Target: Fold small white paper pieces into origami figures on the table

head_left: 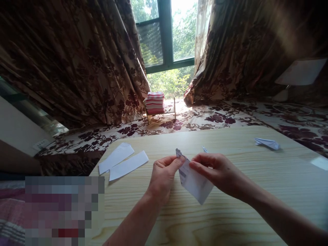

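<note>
A folded piece of white paper (196, 184) is held up above the wooden table (143, 212), tilted, with one corner pointing down and a ragged upper edge. My left hand (165, 174) pinches its upper left part between thumb and fingers. My right hand (217, 169) has thumb and fingers closed on its upper right edge. Faint print shows through the paper. Behind my right hand a small bit of paper (204, 149) lies on the table, partly hidden.
Two white paper strips (129, 165) lie at the table's left. A folded paper piece (268, 143) rests at the back right. Beyond the table stand a small rack with striped folded cloths (155, 102) and a lamp (301, 72), near patterned curtains.
</note>
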Demonstrator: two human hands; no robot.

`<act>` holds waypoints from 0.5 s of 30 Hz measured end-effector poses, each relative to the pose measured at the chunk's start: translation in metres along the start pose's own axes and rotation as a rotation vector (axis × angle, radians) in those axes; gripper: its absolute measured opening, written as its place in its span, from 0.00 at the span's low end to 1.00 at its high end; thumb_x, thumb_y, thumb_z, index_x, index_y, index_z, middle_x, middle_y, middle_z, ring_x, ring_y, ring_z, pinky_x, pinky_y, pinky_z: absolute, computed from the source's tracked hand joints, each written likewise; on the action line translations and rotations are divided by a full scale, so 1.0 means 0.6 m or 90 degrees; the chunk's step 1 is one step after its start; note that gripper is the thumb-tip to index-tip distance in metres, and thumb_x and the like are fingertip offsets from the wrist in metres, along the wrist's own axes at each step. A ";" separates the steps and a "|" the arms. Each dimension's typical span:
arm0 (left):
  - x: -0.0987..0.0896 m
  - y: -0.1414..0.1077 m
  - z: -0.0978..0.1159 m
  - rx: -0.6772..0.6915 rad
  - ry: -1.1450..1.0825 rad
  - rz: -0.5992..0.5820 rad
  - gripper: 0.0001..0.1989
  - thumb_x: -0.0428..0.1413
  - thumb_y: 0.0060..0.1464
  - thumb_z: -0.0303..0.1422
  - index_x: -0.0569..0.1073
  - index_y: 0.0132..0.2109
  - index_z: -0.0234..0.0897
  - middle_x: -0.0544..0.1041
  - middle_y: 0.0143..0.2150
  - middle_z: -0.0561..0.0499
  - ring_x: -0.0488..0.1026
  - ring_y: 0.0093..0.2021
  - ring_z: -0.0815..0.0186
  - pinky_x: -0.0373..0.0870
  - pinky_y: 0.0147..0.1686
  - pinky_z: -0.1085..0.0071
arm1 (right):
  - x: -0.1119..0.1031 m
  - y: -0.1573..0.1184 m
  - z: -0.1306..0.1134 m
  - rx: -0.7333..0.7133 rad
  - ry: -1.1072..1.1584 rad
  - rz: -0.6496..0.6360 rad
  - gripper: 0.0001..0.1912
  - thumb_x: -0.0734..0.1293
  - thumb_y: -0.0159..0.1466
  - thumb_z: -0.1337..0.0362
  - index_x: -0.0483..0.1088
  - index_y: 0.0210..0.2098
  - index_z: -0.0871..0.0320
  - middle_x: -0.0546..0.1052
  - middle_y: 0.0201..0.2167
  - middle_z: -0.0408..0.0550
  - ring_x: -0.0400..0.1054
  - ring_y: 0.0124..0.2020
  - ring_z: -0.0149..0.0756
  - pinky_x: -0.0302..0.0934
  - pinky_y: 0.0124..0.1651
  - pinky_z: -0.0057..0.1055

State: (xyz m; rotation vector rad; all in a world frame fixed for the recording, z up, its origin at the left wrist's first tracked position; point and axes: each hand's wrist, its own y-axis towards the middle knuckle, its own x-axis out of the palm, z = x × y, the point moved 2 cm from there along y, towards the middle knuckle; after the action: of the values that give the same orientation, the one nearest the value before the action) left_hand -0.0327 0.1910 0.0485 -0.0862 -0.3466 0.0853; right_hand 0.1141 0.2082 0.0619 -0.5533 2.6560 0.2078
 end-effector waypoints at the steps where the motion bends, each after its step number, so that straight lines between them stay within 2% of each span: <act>1: -0.003 0.002 -0.002 0.002 -0.001 0.010 0.09 0.66 0.40 0.34 0.79 0.25 0.31 0.75 0.22 0.51 0.66 0.28 0.70 0.62 0.32 0.73 | 0.000 -0.001 -0.001 -0.006 -0.011 -0.002 0.18 0.61 0.60 0.53 0.69 0.23 0.60 0.69 0.19 0.43 0.60 0.22 0.29 0.53 0.23 0.25; 5: -0.023 0.014 0.000 0.035 0.007 0.082 0.07 0.63 0.43 0.36 0.78 0.26 0.36 0.76 0.26 0.54 0.66 0.31 0.70 0.62 0.40 0.72 | -0.003 -0.003 0.004 0.000 -0.016 -0.015 0.19 0.62 0.60 0.52 0.70 0.23 0.60 0.70 0.19 0.44 0.60 0.22 0.30 0.53 0.22 0.25; 7: -0.029 0.016 0.007 0.044 0.033 0.089 0.08 0.62 0.44 0.37 0.79 0.28 0.37 0.77 0.29 0.54 0.66 0.33 0.70 0.61 0.43 0.71 | -0.007 -0.002 0.010 0.010 0.000 0.006 0.18 0.62 0.60 0.52 0.72 0.24 0.60 0.70 0.19 0.43 0.60 0.21 0.30 0.52 0.21 0.25; 9: -0.026 0.012 0.014 0.033 0.072 0.051 0.09 0.62 0.45 0.37 0.79 0.26 0.35 0.77 0.29 0.52 0.67 0.34 0.68 0.61 0.42 0.70 | -0.011 0.000 0.015 0.019 0.018 0.031 0.18 0.63 0.59 0.51 0.73 0.25 0.60 0.70 0.19 0.43 0.60 0.20 0.29 0.52 0.21 0.24; 12: -0.013 0.001 0.018 -0.004 0.125 -0.024 0.09 0.61 0.43 0.34 0.79 0.24 0.31 0.74 0.23 0.50 0.67 0.29 0.67 0.62 0.36 0.70 | -0.011 0.000 0.018 0.018 0.036 0.051 0.17 0.65 0.59 0.51 0.74 0.26 0.59 0.71 0.18 0.43 0.60 0.20 0.28 0.51 0.19 0.24; 15: -0.003 -0.007 0.017 -0.022 0.154 -0.042 0.09 0.59 0.43 0.33 0.79 0.25 0.30 0.72 0.20 0.52 0.65 0.26 0.68 0.61 0.31 0.71 | -0.006 0.000 0.016 0.009 0.062 0.055 0.16 0.66 0.58 0.52 0.74 0.26 0.59 0.73 0.20 0.43 0.62 0.20 0.29 0.53 0.20 0.24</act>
State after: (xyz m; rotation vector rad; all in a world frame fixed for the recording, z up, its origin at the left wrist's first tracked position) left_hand -0.0378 0.1872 0.0578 -0.1178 -0.1098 0.0033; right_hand 0.1207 0.2115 0.0546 -0.4546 2.7770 0.1911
